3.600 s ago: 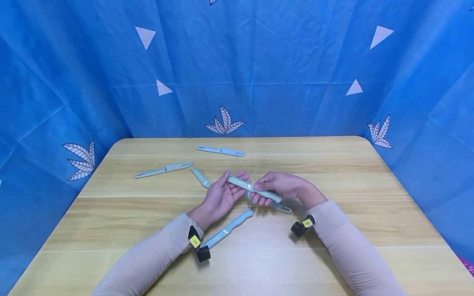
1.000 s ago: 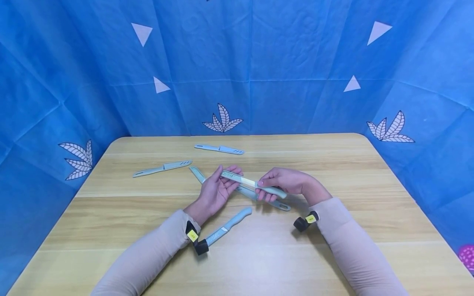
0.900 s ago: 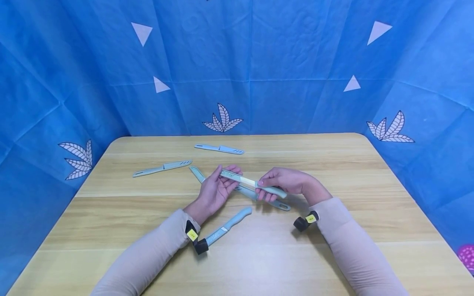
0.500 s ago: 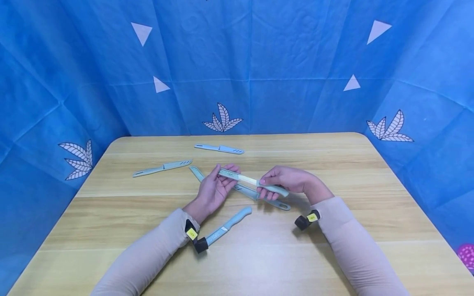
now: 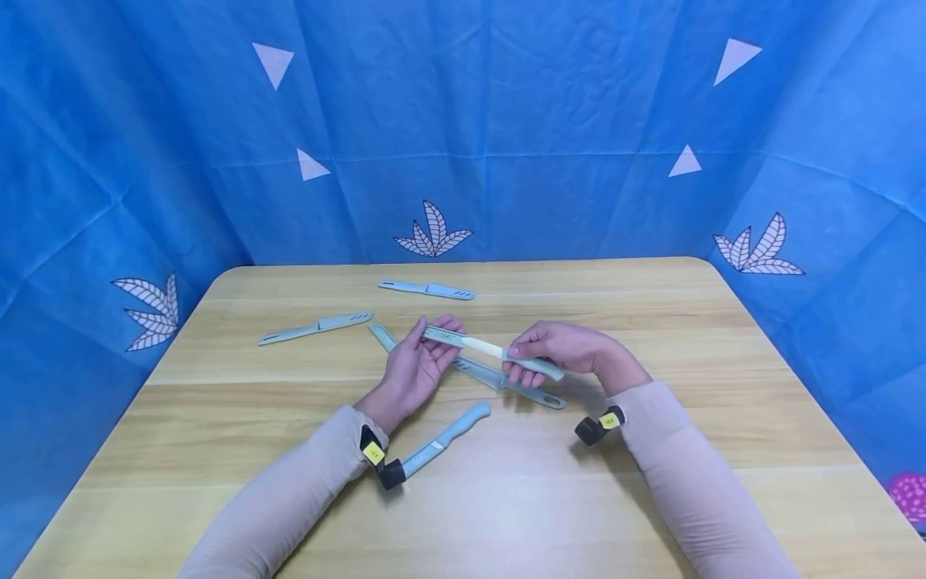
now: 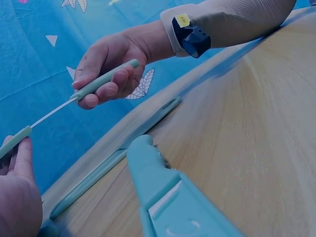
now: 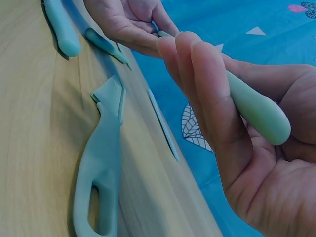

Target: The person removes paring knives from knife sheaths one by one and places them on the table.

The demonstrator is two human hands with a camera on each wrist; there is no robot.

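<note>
My right hand (image 5: 557, 350) grips the pale green handle (image 5: 541, 367) of a kitchen knife. A stretch of its light blade (image 5: 483, 346) shows between the handle and the sheath (image 5: 443, 335), so the knife is partly drawn out. The sheath lies across the fingers of my left hand (image 5: 412, 374), held under the thumb. In the left wrist view the blade (image 6: 53, 112) spans the gap between both hands, above the table. Below the hands lies a sheathed knife with a slotted handle (image 5: 538, 396). A green piece (image 5: 381, 336) runs behind my left hand, partly hidden.
Nearer me, another sheathed knife (image 5: 444, 441) lies slantwise beside my left wrist camera (image 5: 391, 474). Two more sheathed knives, one left (image 5: 318, 328) and one at the back (image 5: 427, 289), rest on the wooden table (image 5: 651, 322). A blue curtain (image 5: 564, 121) surrounds the table.
The knife, seated in its sheath at first, has been pulled partly out, and more blade shows now. My hands have moved apart, left hand leftward and right hand slightly rightward.
</note>
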